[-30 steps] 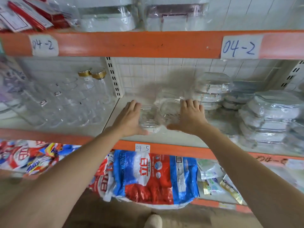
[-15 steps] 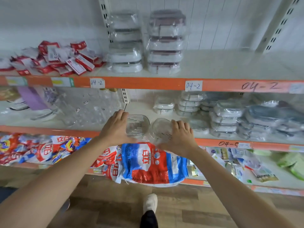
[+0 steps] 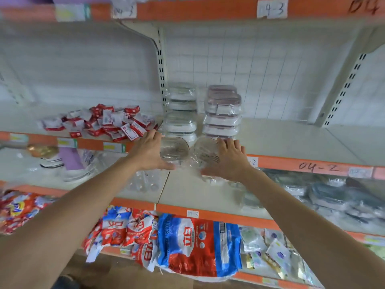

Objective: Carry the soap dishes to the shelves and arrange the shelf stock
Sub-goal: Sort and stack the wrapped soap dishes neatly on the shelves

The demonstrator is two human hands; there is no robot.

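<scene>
Head view: compared with half a second earlier, the two clear soap dishes are seen raised from the level of the middle shelf to the front edge of the shelf above (image 3: 291, 140), and more of the upper shelving is brought into the picture. The left soap dish (image 3: 174, 150) is gripped by the left hand (image 3: 150, 153), fingers along its outer side and thumb curled beneath. The right soap dish (image 3: 205, 154) is gripped by the right hand (image 3: 228, 162) in the same manner, fingers spread over its top and thumb under it. The two dishes are held side by side, nearly touching.

Directly behind the dishes, at twelve o'clock, two stacks of wrapped boxes are found: a whitish stack (image 3: 181, 113) and a stack with reddish lids (image 3: 223, 113); the way further back is blocked by them. At ten o'clock a heap of small red-and-white packets (image 3: 108, 123) is spread over the shelf. At three o'clock the shelf board is shown bare. Below, at six o'clock, a blue, red and white detergent bag (image 3: 198, 247) is laid.

Handwritten labels can be read: "04-2" (image 3: 319, 167) on the orange rail at three o'clock, and "4-3" (image 3: 271, 9) on the top rail. The print on the bag cannot be made out.
</scene>
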